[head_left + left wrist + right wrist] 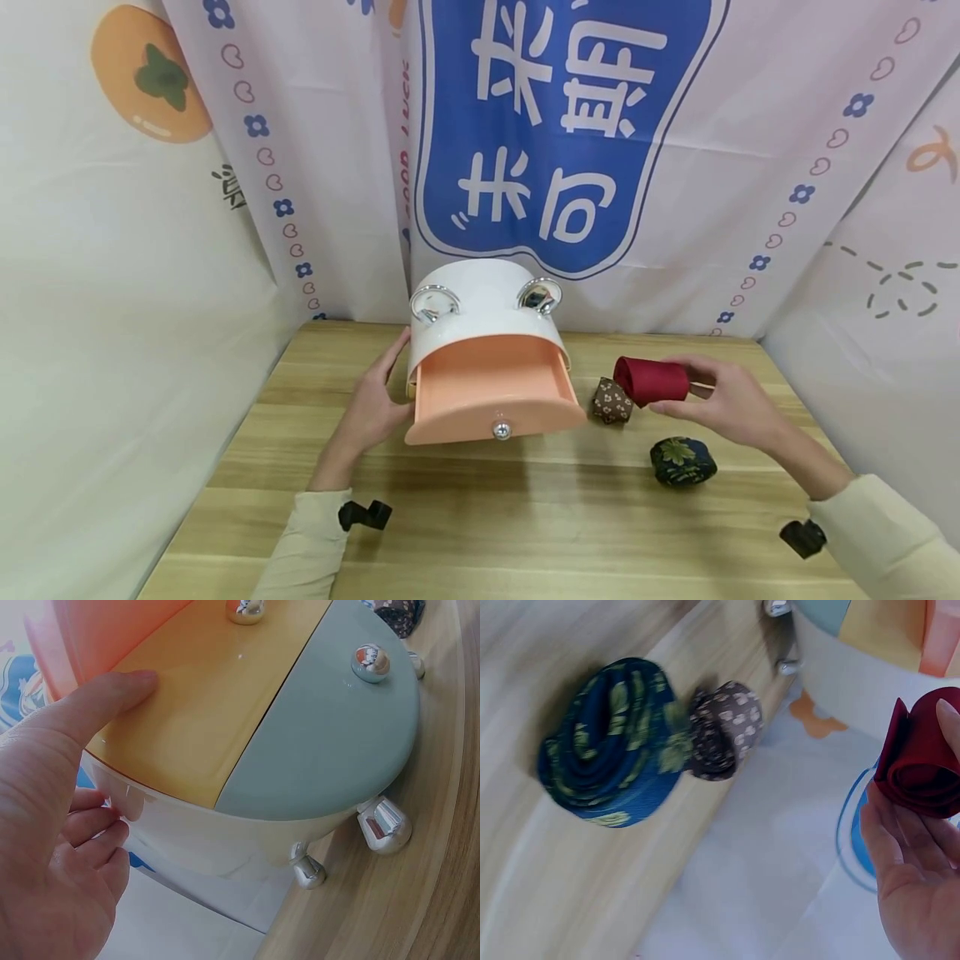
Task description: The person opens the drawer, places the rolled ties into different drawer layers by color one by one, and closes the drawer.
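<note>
A white rounded cabinet with two silver ear-like rings stands at the back of the table. Its pink top drawer is pulled out, and no contents show inside. In the left wrist view, yellow and blue-grey drawer fronts sit below it. My left hand rests against the cabinet's left side, its thumb on the yellow front. My right hand holds a rolled dark-red necktie between thumb and fingers. Just below are a rolled brown floral necktie and a rolled dark-blue leaf-patterned necktie.
The wooden table carries the cabinet and the rolls. Printed white cloth hangs behind and at both sides. Short silver feet raise the cabinet off the tabletop.
</note>
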Available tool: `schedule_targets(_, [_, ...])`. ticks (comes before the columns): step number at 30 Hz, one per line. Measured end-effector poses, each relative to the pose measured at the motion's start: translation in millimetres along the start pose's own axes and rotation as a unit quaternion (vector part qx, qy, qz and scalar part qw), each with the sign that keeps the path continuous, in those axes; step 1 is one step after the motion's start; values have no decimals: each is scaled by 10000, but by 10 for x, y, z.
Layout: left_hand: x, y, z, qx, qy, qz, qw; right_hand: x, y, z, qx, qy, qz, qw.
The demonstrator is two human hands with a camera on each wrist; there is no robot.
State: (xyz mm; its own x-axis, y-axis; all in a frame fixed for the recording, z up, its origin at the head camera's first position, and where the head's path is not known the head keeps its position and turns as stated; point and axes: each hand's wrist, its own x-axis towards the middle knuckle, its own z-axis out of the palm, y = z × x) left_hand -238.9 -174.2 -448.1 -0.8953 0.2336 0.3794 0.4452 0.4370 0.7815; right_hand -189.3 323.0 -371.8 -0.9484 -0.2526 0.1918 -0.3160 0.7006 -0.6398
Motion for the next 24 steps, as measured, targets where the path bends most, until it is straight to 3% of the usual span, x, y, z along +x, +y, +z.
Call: schedule_targets(24, [-1,22,-22,84,0,-72,9999,352,-929,11,-51,-719,-628,9954])
